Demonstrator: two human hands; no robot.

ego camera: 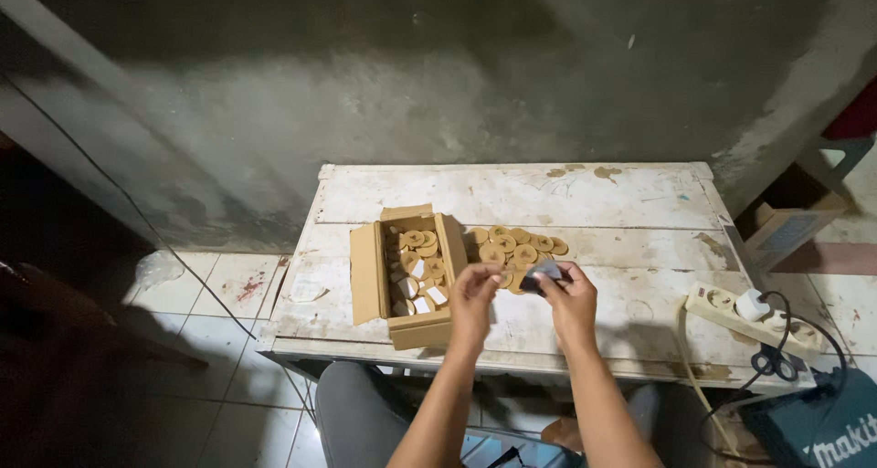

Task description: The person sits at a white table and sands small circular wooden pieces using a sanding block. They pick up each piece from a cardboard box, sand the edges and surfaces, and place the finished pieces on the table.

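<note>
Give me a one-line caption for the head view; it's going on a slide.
Both hands, left hand and right hand, hold a small dark piece over a white table, beside a cardboard box and tan discs.

Worn white wooden table (585, 194): open cardboard box (367, 272) left, loose pile of tan discs (516, 244) beside it, white power strip (731, 305) at right edge.

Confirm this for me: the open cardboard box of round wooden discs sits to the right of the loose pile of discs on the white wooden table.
Not quite. The head view shows the open cardboard box to the left of the loose pile of round wooden discs, not the right. Both rest on the white wooden table.
</note>
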